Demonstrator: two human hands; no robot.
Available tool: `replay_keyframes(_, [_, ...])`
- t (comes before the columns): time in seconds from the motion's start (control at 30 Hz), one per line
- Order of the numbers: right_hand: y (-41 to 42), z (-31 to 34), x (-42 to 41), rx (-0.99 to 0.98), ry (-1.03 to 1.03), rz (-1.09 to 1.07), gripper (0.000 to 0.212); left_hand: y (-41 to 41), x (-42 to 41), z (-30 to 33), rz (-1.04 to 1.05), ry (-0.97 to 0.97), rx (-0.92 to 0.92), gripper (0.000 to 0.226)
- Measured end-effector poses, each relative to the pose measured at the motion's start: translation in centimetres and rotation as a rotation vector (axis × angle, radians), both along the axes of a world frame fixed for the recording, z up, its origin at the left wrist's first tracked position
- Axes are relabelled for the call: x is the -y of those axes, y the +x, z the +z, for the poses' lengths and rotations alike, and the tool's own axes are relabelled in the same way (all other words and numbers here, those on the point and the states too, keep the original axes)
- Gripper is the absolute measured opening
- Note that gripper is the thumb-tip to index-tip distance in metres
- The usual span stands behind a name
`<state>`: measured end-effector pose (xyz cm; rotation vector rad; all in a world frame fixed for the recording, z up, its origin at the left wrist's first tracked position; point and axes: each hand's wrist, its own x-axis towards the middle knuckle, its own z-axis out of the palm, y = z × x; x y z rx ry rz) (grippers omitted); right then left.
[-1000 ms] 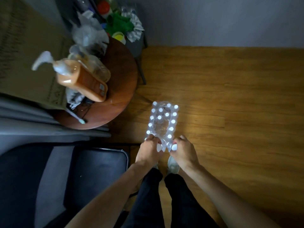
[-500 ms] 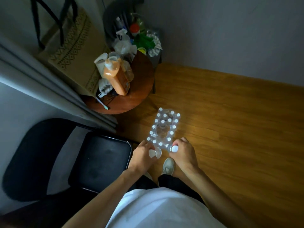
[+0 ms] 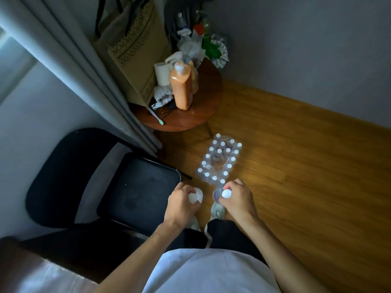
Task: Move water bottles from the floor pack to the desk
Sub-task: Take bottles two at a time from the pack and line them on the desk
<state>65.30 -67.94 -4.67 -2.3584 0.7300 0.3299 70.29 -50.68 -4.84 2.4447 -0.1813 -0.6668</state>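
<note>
A plastic-wrapped pack of water bottles with white caps stands on the wooden floor, its wrap torn open in the middle. My left hand grips a clear bottle by its neck, lifted clear of the pack's near end. My right hand grips a second bottle the same way, its white cap showing above my fingers. Both bottles' lower bodies are hidden by my hands. A brown desk corner shows at the bottom left.
A black chair stands left of the pack. Behind it a round wooden side table carries an orange pump bottle and clutter. A grey curtain hangs at left. My shoe is on the floor below my hands.
Both hands have lifted one bottle each out of the pack's near end and drawn them toward me. My view has risen as I stand up, and the pack stays in place.
</note>
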Motion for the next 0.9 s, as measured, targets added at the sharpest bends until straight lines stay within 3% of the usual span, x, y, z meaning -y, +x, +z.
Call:
replay_keyframes(0.4, [-0.2,0.6,-7.6,0.059,-0.023,0.470,0.028,-6.6,-7.0,1.1,0.407,0.009,0.003,0.022])
replay_keyframes(0.9, [-4.9,1.4,-12.6,-0.004,-0.132,1.165,0.036,-21.0,-7.1,1.7,1.100,0.059,0.005,0.032])
